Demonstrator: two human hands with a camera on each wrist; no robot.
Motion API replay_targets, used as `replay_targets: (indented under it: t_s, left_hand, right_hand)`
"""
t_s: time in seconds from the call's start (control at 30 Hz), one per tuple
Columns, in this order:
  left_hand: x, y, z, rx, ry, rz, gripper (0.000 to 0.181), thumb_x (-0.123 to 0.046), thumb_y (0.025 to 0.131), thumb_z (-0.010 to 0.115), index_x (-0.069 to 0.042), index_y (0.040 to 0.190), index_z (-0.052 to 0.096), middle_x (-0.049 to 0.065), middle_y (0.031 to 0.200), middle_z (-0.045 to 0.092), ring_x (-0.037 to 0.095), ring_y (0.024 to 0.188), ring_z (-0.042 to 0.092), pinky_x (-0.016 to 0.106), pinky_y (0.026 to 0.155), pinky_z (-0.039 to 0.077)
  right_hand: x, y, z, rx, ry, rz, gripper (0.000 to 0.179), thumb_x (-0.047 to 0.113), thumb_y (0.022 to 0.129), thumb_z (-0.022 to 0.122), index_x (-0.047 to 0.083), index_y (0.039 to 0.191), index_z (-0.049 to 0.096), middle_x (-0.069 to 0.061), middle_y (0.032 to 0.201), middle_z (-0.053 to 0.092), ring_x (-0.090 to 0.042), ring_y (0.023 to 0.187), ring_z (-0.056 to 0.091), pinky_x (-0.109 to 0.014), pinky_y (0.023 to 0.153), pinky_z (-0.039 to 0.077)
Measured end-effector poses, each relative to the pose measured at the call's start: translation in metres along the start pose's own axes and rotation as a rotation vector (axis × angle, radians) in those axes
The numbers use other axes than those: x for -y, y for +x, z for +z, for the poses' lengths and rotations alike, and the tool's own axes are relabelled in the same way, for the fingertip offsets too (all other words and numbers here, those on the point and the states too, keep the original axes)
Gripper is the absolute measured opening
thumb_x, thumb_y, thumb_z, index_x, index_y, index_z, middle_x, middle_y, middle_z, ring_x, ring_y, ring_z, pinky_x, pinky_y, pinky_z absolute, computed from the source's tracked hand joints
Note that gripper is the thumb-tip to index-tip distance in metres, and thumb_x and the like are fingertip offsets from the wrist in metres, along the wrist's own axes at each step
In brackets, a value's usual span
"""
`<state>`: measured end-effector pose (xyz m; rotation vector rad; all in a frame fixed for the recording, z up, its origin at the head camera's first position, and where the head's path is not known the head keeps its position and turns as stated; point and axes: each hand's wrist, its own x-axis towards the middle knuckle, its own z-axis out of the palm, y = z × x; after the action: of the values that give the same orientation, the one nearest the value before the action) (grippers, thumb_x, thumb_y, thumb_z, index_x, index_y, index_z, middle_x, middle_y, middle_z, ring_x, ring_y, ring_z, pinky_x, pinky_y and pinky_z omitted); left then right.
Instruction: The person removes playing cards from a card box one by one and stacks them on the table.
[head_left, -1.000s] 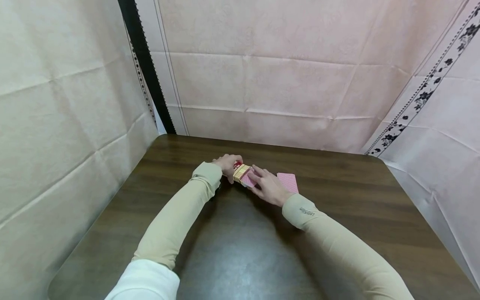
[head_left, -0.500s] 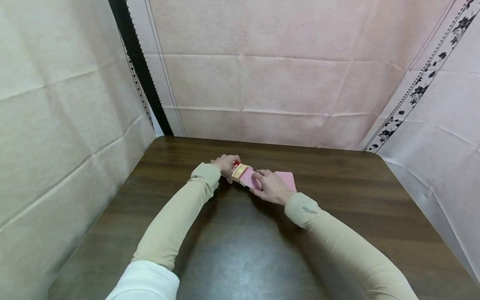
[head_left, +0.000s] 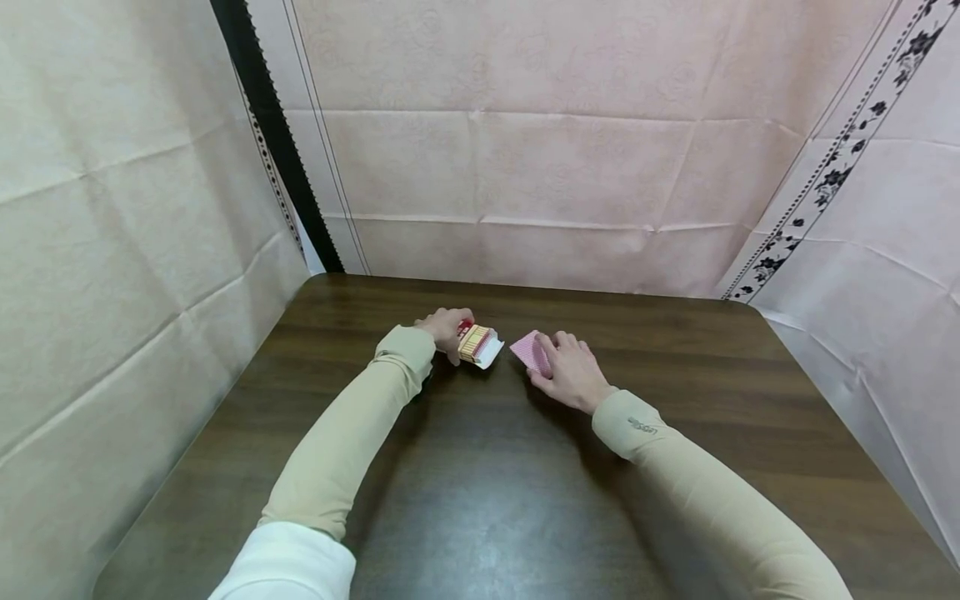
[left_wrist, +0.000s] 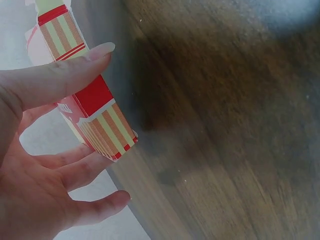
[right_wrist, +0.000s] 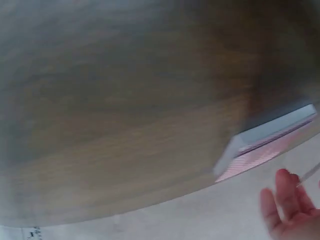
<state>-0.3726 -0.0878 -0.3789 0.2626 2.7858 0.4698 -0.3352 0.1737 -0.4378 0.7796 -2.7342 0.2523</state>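
My left hand (head_left: 441, 327) grips a red and yellow striped card box (head_left: 471, 340), with the thumb along one narrow side in the left wrist view. The box's open end with white flaps faces right, toward my other hand. My right hand (head_left: 573, 373) pinches pink-backed playing cards (head_left: 531, 353), apart from the box by a short gap. In the right wrist view a stack of pink-backed cards (right_wrist: 277, 137) lies on the table beside the fingers (right_wrist: 287, 192). My right hand hides that stack in the head view.
The dark wooden table (head_left: 450, 492) has rounded far corners. A pale cloth (head_left: 585, 175) hangs behind it, with more cloth (head_left: 112, 292) on the left side and on the right.
My right hand has drawn pink-backed cards out of the box and moved right with them, over the stack on the table. White flaps now show at the box's end. The left hand has barely moved.
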Motion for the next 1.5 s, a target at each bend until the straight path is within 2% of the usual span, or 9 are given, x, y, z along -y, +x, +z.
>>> replay_targets:
  t_s: [0.13,0.33,0.53,0.77,1.07,1.17,1.23,1.37,1.5]
  left_hand:
    - [0.002,0.000,0.001,-0.005,-0.009,-0.002,0.078,-0.005,0.065,0.086,-0.023,0.131,0.048,0.011,0.130,0.052,0.032,0.117,0.049,0.057,0.098,0.036]
    - [0.005,0.005,0.008,0.004,-0.015,-0.018,0.079,-0.007,0.064,0.087,-0.025,0.130,0.047,0.010,0.129,0.052,0.030,0.116,0.048,0.057,0.097,0.036]
    - [0.008,0.008,0.013,0.006,-0.005,-0.032,0.080,-0.007,0.063,0.088,-0.025,0.130,0.047,0.009,0.130,0.052,0.030,0.119,0.047,0.057,0.097,0.036]
    - [0.004,0.001,0.009,0.006,-0.006,-0.022,0.077,-0.008,0.065,0.086,-0.023,0.130,0.047,0.010,0.129,0.052,0.030,0.117,0.047,0.056,0.096,0.037]
    - [0.004,0.001,0.004,0.004,-0.018,-0.012,0.078,-0.008,0.065,0.086,-0.024,0.131,0.047,0.010,0.130,0.052,0.031,0.115,0.048,0.057,0.098,0.035]
    - [0.002,0.001,0.001,-0.002,-0.018,-0.005,0.078,-0.009,0.066,0.086,-0.024,0.131,0.047,0.009,0.131,0.051,0.031,0.116,0.047,0.057,0.098,0.035]
    - [0.000,0.001,-0.001,-0.007,-0.016,-0.005,0.079,-0.009,0.065,0.086,-0.024,0.131,0.046,0.009,0.132,0.051,0.031,0.117,0.047,0.057,0.099,0.035]
    - [-0.003,0.001,-0.001,-0.002,-0.011,-0.006,0.079,-0.008,0.065,0.087,-0.025,0.132,0.046,0.009,0.132,0.051,0.031,0.119,0.047,0.057,0.098,0.035]
    - [-0.007,0.005,0.001,-0.001,-0.004,0.003,0.080,-0.009,0.065,0.087,-0.025,0.132,0.047,0.009,0.131,0.052,0.030,0.117,0.048,0.056,0.097,0.036]
  right_hand:
    - [-0.008,-0.004,0.002,0.021,-0.034,0.161,0.061,0.047,0.091,0.055,0.009,0.136,0.044,-0.021,0.107,0.054,-0.037,0.101,0.051,-0.049,0.086,0.038]
    - [-0.015,-0.010,0.010,0.025,-0.111,0.318,0.050,0.047,0.094,0.047,0.004,0.121,0.046,-0.024,0.099,0.055,-0.041,0.094,0.053,-0.052,0.081,0.038]
    - [-0.012,-0.013,0.015,0.049,-0.137,0.359,0.047,0.045,0.092,0.049,0.003,0.112,0.051,-0.025,0.098,0.057,-0.042,0.092,0.055,-0.053,0.082,0.039]
    - [-0.009,-0.012,0.016,0.100,-0.165,0.362,0.053,0.050,0.092,0.049,0.004,0.117,0.053,-0.026,0.103,0.058,-0.043,0.096,0.056,-0.056,0.085,0.038]
    - [-0.008,-0.006,0.010,0.173,-0.180,0.371,0.066,0.064,0.093,0.041,0.007,0.123,0.052,-0.026,0.110,0.057,-0.044,0.101,0.055,-0.057,0.088,0.037]
    - [-0.008,-0.001,0.002,0.150,-0.194,0.348,0.064,0.062,0.093,0.041,0.007,0.124,0.053,-0.025,0.111,0.057,-0.043,0.102,0.055,-0.056,0.089,0.038]
    - [-0.007,0.003,-0.003,0.109,-0.186,0.291,0.058,0.057,0.095,0.044,0.008,0.123,0.054,-0.023,0.111,0.057,-0.042,0.103,0.055,-0.055,0.089,0.039]
    - [0.000,0.012,-0.011,0.038,-0.085,0.080,0.039,0.040,0.096,0.052,0.008,0.119,0.060,-0.017,0.107,0.058,-0.036,0.102,0.054,-0.051,0.087,0.040]
    - [0.015,0.023,-0.014,0.022,0.046,-0.091,0.032,0.029,0.096,0.057,0.012,0.121,0.065,-0.013,0.108,0.059,-0.031,0.100,0.056,-0.047,0.083,0.047]
